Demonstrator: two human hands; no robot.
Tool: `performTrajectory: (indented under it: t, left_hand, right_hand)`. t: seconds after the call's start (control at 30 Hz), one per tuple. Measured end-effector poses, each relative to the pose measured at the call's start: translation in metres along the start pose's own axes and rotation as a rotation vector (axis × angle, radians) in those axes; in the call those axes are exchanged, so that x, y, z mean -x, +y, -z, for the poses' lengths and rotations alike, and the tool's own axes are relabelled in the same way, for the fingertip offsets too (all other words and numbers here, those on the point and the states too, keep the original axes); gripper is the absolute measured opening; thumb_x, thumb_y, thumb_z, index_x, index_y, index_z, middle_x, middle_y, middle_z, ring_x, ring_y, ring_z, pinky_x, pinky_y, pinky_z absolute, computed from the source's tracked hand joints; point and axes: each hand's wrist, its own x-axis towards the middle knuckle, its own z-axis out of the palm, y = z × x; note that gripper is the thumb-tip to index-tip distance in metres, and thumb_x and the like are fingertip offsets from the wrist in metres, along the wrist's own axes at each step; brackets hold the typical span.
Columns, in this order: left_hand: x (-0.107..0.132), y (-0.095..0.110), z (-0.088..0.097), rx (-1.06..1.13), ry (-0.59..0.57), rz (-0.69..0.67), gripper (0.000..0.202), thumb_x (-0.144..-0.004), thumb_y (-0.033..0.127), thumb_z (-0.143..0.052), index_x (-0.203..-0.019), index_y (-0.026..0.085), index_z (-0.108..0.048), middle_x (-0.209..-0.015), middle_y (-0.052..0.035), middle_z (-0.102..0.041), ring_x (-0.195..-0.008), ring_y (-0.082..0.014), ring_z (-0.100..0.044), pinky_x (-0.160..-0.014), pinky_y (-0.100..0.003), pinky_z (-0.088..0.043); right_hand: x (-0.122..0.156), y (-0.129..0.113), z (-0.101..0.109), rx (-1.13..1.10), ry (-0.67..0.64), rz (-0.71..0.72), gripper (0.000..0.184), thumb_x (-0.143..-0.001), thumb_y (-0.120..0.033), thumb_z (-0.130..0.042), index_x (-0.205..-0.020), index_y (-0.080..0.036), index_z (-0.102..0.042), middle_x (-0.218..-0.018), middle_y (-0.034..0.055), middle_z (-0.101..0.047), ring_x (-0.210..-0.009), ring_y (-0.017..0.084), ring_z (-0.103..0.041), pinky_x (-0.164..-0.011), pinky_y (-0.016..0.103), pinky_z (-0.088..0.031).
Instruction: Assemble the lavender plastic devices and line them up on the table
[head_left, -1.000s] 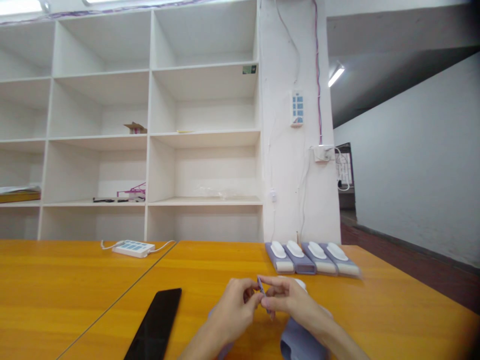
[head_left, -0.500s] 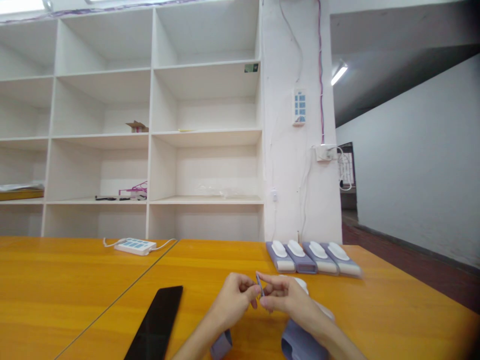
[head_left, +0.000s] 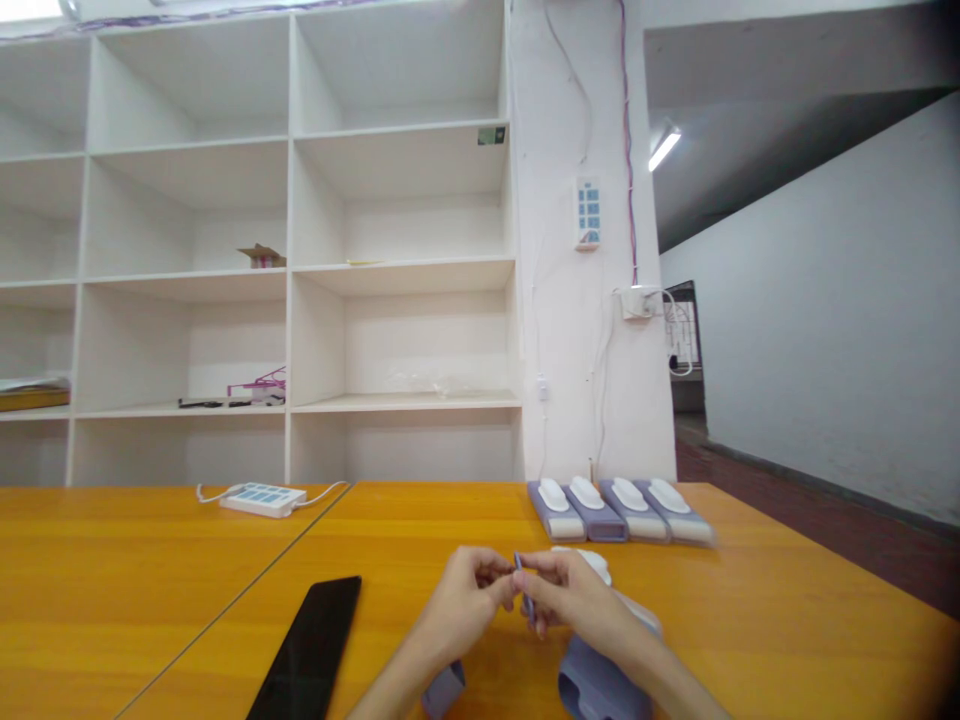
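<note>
Just above the table, my left hand (head_left: pixel 474 597) and my right hand (head_left: pixel 568 592) meet, fingertips closed on a thin purple-grey piece (head_left: pixel 519 563) between them. Its kind I cannot make out, since the fingers cover much of it. Under my right forearm lies a purple-grey sleeve-like casing (head_left: pixel 592 680) with an open end, partly hidden by the arm. A smaller purple-grey hollow piece (head_left: pixel 445 688) rests beside my left forearm. Beyond my right hand sits a white rounded part (head_left: pixel 592 564), half covered by the fingers.
Several purple-grey and white casings with white oval tops (head_left: pixel 586 493) stand in a row at the table's back right. A black flat panel (head_left: pixel 311 650) lies left of my arms. Farther back is a white power strip (head_left: pixel 262 499) with a cord. White shelves (head_left: pixel 405 405) stand behind the table (head_left: pixel 187 570).
The thin piece has tilted a little, and my right thumb has moved up along it, closer to my left fingers. The whole view has shifted slightly.
</note>
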Motion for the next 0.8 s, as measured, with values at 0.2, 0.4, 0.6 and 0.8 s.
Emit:
performTrajectory:
  t: [0.2, 0.4, 0.6, 0.8]
  left_hand:
    - [0.002, 0.004, -0.003, -0.083, 0.011, -0.046, 0.032, -0.085, 0.039, -0.059, -0.078, 0.011, -0.073, -0.067, -0.0017, -0.065, -0.064, -0.0140, -0.053, -0.062, -0.023, -0.039]
    - [0.011, 0.019, 0.016, -0.275, 0.012, -0.051, 0.043, -0.084, 0.052, -0.062, -0.108, 0.018, -0.073, -0.100, -0.0069, -0.072, -0.092, -0.0224, -0.062, -0.083, -0.030, -0.045]
    - [0.016, 0.009, 0.054, -0.368, -0.304, 0.265, 0.113, -0.043, 0.052, -0.091, -0.143, 0.024, -0.047, -0.127, -0.0101, -0.062, -0.112, -0.0296, -0.059, -0.097, -0.035, -0.044]
    - [0.012, -0.007, 0.036, -0.423, -0.263, 0.300, 0.112, -0.032, 0.052, -0.094, -0.133, 0.022, -0.055, -0.103, -0.0072, -0.068, -0.090, -0.0274, -0.063, -0.076, -0.032, -0.047]
  right_hand:
    - [0.001, -0.001, 0.000, 0.013, 0.012, -0.073, 0.052, -0.078, -0.066, -0.064, -0.077, -0.014, -0.067, -0.061, 0.0004, -0.063, -0.045, 0.009, -0.055, -0.047, 0.020, -0.043]
    - [0.001, -0.012, 0.006, 0.084, 0.107, -0.060, 0.053, -0.077, -0.067, -0.063, -0.078, -0.015, -0.071, -0.059, -0.0027, -0.057, -0.049, 0.010, -0.053, -0.052, 0.022, -0.045]
    - [-0.002, -0.005, 0.014, 0.243, 0.257, -0.010, 0.050, -0.084, -0.061, -0.059, -0.065, -0.015, -0.065, -0.055, -0.0033, -0.051, -0.048, 0.011, -0.046, -0.048, 0.023, -0.035]
    - [0.000, -0.002, 0.015, 0.401, 0.381, 0.073, 0.048, -0.086, -0.059, -0.058, -0.070, -0.016, -0.073, -0.065, 0.0015, -0.065, -0.068, 0.019, -0.056, -0.061, 0.027, -0.040]
